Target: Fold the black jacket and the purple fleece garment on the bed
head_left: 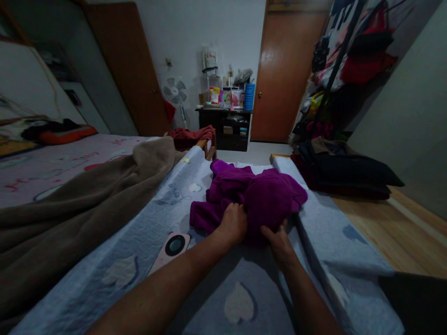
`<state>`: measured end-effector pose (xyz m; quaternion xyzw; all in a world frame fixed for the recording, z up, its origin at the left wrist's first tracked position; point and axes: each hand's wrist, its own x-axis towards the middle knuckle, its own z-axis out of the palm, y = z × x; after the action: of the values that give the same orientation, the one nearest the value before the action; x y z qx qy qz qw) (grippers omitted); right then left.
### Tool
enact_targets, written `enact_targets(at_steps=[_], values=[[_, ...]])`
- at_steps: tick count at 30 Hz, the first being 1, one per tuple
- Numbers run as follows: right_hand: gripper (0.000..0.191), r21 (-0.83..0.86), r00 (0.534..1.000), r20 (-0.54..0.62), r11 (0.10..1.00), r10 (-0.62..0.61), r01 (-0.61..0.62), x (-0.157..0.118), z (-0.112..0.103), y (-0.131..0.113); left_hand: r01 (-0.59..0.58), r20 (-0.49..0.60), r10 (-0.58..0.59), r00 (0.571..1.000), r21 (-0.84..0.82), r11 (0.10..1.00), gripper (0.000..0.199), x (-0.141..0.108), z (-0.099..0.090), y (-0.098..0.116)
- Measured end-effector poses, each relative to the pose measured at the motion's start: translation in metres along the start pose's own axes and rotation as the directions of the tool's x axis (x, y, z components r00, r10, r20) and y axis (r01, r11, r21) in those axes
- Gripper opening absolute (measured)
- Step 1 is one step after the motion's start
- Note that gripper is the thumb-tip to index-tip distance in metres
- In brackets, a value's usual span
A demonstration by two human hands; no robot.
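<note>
A purple fleece garment point(268, 200) lies bunched on the blue quilted bedding point(209, 298). One rounded part of it bulges up on the right, and a sleeve-like end stretches out to the left. My left hand point(234, 223) is closed in a fist on the cloth near its middle. At the lower right edge, my right hand point(280, 242) grips the fabric, its thumb on top and its other fingers partly hidden. A pink phone point(171, 251) with a large round camera ring lies left of my left forearm.
To the left, a brown blanket point(139, 172) spreads over the neighbouring bed. Dark folded clothes point(342, 163) are piled on the right by a wooden surface point(391, 228). Farther back are a fan point(175, 90), a dark cabinet point(223, 125) and a door point(279, 70).
</note>
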<state>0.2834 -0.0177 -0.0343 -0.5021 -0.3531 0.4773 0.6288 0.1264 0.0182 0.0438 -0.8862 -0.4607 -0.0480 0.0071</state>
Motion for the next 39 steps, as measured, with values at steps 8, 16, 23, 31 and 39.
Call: enact_targets(at_steps=[8, 16, 23, 31, 39], values=[[0.093, -0.108, 0.978, -0.203, 0.994, -0.046, 0.024, 0.009, 0.009, -0.003, -0.222, -0.025, 0.256, 0.966, -0.582, 0.782, 0.076, -0.001, 0.0, -0.071], [0.088, -0.102, 0.976, -0.216, 0.995, -0.02, -0.003, 0.024, 0.007, -0.006, 0.073, -0.063, -0.089, 0.994, -0.218, 0.973, 0.122, 0.041, 0.019, -0.155], [0.089, -0.012, 0.98, -0.192, 0.999, -0.046, 0.045, 0.024, 0.017, -0.01, -0.001, 0.019, 0.001, 1.0, -0.02, 1.0, 0.095, 0.084, 0.029, -0.14], [0.084, 0.02, 0.985, -0.163, 0.997, -0.064, 0.068, 0.031, 0.017, -0.024, 0.022, -0.051, -0.033, 0.998, -0.19, 0.982, 0.065, 0.084, 0.041, -0.132], [0.06, 0.114, 0.973, -0.208, 0.985, -0.102, 0.128, 0.066, 0.018, -0.09, 0.055, -0.248, -0.258, 0.934, -0.613, 0.788, 0.047, 0.068, -0.029, -0.126]])
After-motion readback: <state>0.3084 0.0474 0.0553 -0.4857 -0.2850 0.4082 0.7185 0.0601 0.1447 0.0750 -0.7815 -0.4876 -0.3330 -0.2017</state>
